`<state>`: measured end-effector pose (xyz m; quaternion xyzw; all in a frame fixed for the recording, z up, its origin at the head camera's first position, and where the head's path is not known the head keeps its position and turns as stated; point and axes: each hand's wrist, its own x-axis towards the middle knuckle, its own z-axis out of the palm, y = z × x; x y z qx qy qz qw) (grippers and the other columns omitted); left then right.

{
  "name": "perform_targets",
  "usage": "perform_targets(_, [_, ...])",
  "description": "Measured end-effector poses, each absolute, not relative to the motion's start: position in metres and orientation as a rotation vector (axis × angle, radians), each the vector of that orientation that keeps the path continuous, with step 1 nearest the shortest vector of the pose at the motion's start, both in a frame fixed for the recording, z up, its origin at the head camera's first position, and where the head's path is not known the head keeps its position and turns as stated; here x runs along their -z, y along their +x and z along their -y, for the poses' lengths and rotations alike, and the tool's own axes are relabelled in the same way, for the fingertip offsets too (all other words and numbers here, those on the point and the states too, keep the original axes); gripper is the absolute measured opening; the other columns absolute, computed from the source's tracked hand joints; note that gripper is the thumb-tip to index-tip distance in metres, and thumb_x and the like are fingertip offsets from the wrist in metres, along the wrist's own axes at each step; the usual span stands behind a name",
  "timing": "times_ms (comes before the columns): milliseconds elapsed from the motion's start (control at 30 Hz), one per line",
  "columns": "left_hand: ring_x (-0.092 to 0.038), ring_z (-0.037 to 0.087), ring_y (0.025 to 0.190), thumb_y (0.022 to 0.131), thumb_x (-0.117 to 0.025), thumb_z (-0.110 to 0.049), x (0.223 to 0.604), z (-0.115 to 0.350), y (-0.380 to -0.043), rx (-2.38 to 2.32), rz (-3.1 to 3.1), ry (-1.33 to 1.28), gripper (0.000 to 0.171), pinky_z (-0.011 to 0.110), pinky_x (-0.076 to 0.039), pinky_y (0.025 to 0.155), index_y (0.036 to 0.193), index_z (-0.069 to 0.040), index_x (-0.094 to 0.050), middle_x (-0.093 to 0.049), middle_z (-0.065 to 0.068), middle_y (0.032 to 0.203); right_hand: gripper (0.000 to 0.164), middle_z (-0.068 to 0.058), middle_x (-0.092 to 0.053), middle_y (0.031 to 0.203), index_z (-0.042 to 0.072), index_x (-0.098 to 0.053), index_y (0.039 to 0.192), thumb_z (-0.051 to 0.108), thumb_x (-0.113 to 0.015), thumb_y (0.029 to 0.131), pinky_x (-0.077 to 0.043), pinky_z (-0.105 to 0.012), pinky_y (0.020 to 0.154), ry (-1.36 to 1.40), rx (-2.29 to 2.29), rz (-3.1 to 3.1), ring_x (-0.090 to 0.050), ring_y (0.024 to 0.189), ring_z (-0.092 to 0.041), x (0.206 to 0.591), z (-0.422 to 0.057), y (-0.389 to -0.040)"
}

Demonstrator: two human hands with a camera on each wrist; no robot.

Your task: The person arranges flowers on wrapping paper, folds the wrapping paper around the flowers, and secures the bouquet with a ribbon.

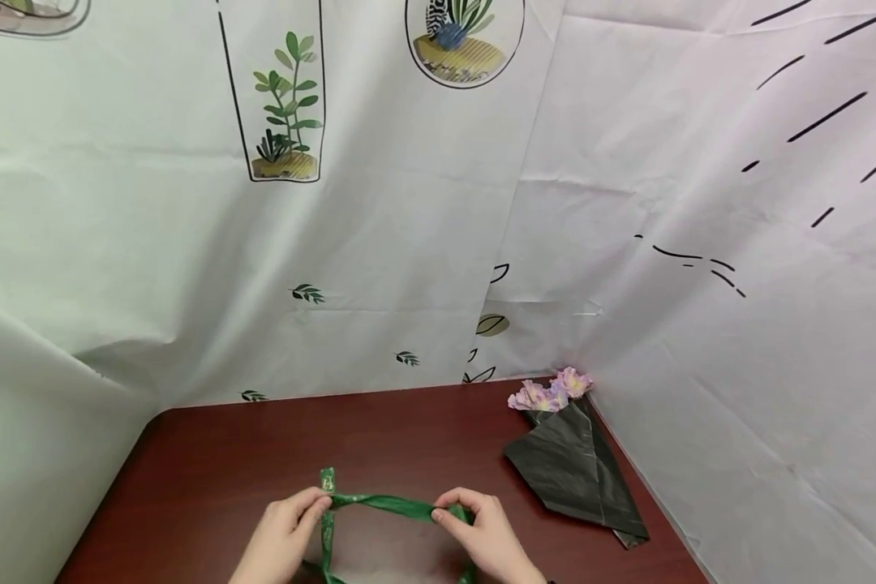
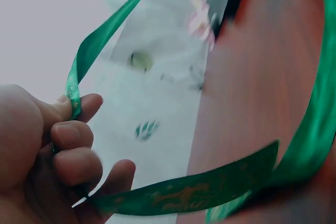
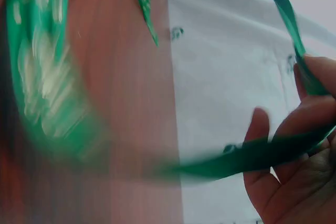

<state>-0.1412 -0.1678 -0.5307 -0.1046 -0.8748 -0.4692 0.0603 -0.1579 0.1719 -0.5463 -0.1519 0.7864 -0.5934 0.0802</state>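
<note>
A green ribbon (image 1: pixel 390 504) with gold print stretches, slightly twisted, between both hands above the table's near side. My left hand (image 1: pixel 281 535) pinches it between thumb and forefinger; a printed end of the ribbon (image 2: pixel 210 190) hangs below the palm in the left wrist view. My right hand (image 1: pixel 487 535) pinches the ribbon farther to the right, and a length of it (image 3: pixel 252 156) runs across that palm and fingers in the right wrist view. The lower part of the ribbon curves toward me and leaves the head view at the bottom.
At the table's right side lies a black paper wrap (image 1: pixel 577 462) with pink and lilac flowers (image 1: pixel 551 393) at its far end. The dark red table (image 1: pixel 226 454) meets a white printed cloth (image 1: pixel 380 243) at the back. Another such cloth hangs along the right.
</note>
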Motion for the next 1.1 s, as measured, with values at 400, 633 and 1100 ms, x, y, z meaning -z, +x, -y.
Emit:
perform_targets(400, [-0.075,0.046,0.110,0.119,-0.056,-0.030,0.521,0.271,-0.141,1.047,2.862,0.239,0.035,0.061,-0.059,0.086,0.129,-0.003,-0.077,-0.079,0.023,0.121,0.014,0.004,-0.081,0.106,0.016,-0.083,0.111,0.024,-0.087,0.099,-0.054,-0.027,0.079,-0.138,1.744,-2.630,-0.066,0.086,-0.003,0.528,-0.231,-0.164])
perform_targets(633, [-0.065,0.062,0.119,0.119,-0.052,-0.035,0.534,0.311,-0.140,0.938,3.014,0.500,0.047,0.070,-0.056,0.083,0.139,0.004,-0.068,-0.069,0.034,0.135,0.014,0.006,-0.073,0.084,0.019,-0.084,0.112,0.025,-0.086,0.100,-0.040,-0.026,0.055,-0.029,1.558,-2.801,-0.042,0.053,-0.006,0.530,-0.242,-0.173])
perform_targets(1100, [-0.027,0.064,0.158,0.097,-0.088,-0.023,0.579,0.202,-0.155,0.854,2.995,-0.180,0.055,0.084,-0.027,0.118,0.144,-0.003,-0.070,-0.050,0.035,0.161,0.054,-0.029,-0.054,0.160,0.011,-0.073,0.144,0.013,-0.091,0.093,-0.020,-0.092,0.114,-0.193,1.005,-2.846,-0.023,0.157,-0.070,0.573,-0.212,-0.182])
